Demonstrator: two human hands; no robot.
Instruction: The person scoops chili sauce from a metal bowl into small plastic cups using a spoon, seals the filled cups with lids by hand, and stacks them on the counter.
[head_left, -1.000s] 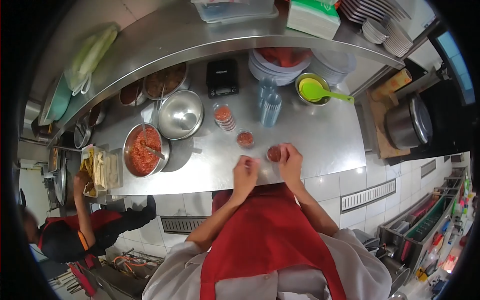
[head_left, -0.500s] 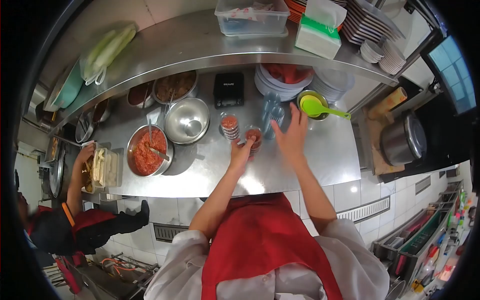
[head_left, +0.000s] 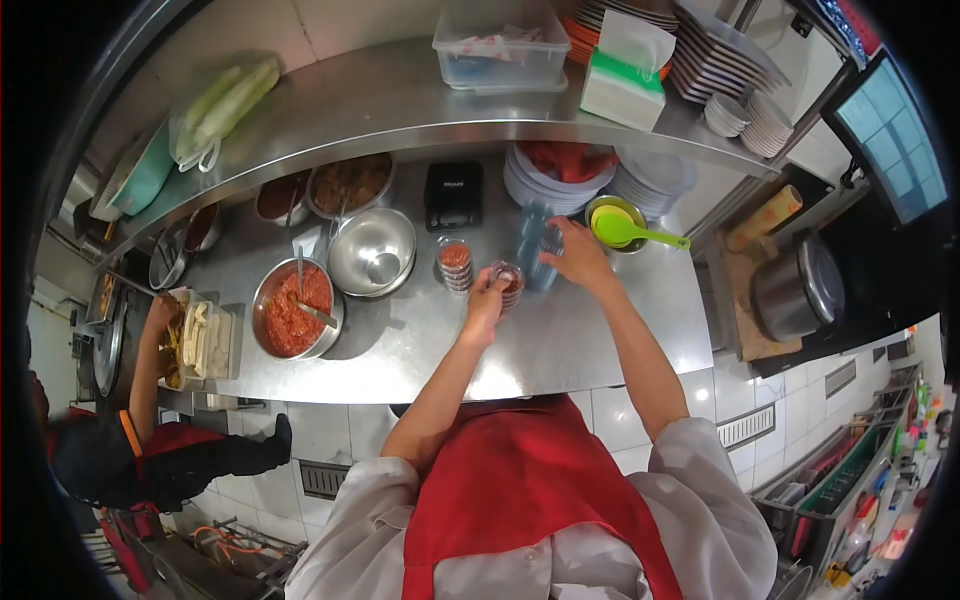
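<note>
My left hand [head_left: 484, 308] is closed at a small clear plastic cup [head_left: 511, 288] with red filling, its fingers over the cup's rim. Just left of it stands a stack of similar filled cups [head_left: 454, 262]. My right hand [head_left: 583, 258] pinches at a row of nested clear plastic cups [head_left: 534, 245] lying on the steel counter; its fingertips are partly hidden against the plastic. Further left, a steel bowl of chopped red mixture [head_left: 296, 312] has spoons in it, beside an empty steel bowl [head_left: 372, 252].
A black kitchen scale [head_left: 454, 195] sits behind the cups. A green ladle [head_left: 640, 232] rests in a bowl at the right, near stacked white plates [head_left: 650, 182]. A shelf [head_left: 400, 125] overhangs the back. At the far left, a co-worker's hand [head_left: 162, 312] reaches into a food container [head_left: 222, 345].
My right hand has come down and left from above the nested cups and closed on them. My left fingers have shifted onto the filled cup's rim. The view has tilted slightly.
</note>
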